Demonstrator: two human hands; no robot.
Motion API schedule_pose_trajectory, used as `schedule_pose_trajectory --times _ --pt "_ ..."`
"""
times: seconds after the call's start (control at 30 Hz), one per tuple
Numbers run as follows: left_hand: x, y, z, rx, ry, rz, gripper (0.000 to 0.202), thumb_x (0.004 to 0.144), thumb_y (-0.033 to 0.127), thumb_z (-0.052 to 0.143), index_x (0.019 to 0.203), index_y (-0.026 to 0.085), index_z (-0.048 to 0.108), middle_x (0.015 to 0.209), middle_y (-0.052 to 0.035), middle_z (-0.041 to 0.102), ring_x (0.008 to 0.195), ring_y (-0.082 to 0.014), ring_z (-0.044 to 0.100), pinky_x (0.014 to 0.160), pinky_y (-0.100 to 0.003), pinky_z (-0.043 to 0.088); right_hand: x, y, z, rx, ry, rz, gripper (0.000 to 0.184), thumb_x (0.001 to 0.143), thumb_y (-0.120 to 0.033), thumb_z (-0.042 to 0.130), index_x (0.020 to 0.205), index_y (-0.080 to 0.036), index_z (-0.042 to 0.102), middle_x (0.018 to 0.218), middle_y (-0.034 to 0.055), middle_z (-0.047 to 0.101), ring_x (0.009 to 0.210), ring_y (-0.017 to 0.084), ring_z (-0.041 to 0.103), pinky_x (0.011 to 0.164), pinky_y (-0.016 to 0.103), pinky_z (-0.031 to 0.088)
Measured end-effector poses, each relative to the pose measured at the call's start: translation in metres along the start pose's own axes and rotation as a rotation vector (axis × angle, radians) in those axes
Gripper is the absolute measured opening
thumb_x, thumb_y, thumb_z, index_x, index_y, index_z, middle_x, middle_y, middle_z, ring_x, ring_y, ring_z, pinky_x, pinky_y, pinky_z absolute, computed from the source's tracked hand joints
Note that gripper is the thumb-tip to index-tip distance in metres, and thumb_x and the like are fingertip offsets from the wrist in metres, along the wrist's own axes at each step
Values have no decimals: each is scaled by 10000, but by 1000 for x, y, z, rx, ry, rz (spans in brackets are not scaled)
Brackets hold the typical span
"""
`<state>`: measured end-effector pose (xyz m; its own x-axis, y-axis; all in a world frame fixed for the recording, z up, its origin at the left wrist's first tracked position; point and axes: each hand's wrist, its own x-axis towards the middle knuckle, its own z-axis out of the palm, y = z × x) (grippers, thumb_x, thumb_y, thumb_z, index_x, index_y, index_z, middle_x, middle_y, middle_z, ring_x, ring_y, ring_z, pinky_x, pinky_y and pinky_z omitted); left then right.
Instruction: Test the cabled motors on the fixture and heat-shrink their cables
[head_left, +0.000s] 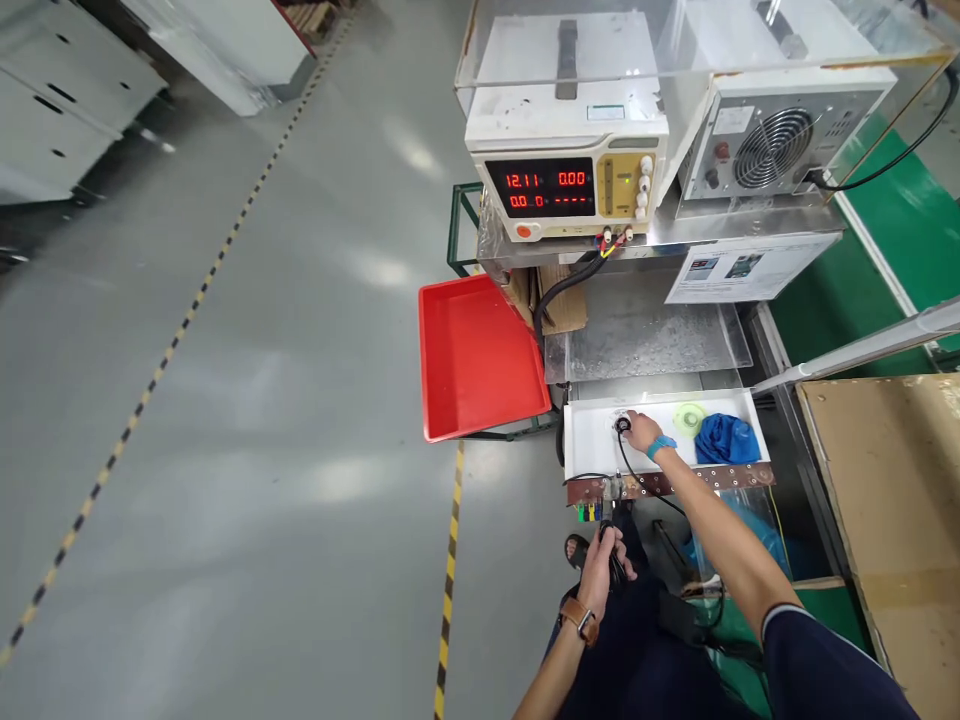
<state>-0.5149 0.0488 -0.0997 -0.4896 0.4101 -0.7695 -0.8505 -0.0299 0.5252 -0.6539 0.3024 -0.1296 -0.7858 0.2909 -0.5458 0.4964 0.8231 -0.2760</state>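
Observation:
My left hand (604,562), with a watch on its wrist, is closed around a black cable (616,572) below the front edge of the white tray (589,462). Just above that hand, small green, yellow and blue connectors (589,513) hang at the brown perforated strip (675,482). My right hand (642,431), wearing a blue wristband, reaches into the tray. Its fingers are closed at a round black plug (622,426), from which a thin black cord runs down over the strip. Beside this hand lie a pale green ring (688,418) and a crumpled blue cloth (726,440).
A power supply (566,190) with red digits stands on the shelf above, next to a second unit with a fan (772,147). At the left is a red bin (480,360). A cardboard box (885,500) stands at the right, and a slanted metal pole (862,345) crosses nearby.

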Motion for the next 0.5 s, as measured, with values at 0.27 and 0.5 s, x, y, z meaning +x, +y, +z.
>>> schedule_pose_trajectory --times 0.27,0.5 --pt "23 11 3 162 109 19 893 762 865 647 1280 138 614 766 -46 726 688 -227 728 627 -331 555 50 -13 36 -154 -153 -56 514 871 -68 634 1378 -17 565 1321 248 661 1204 280 642 989 313 489" --pt "30 6 8 222 148 54 653 858 876 486 808 225 503 593 63 526 524 -141 638 526 -253 475 60 -14 37 -188 -234 -29 526 932 -187 686 1412 -31 538 1313 235 670 1231 297 646 1028 392 524"
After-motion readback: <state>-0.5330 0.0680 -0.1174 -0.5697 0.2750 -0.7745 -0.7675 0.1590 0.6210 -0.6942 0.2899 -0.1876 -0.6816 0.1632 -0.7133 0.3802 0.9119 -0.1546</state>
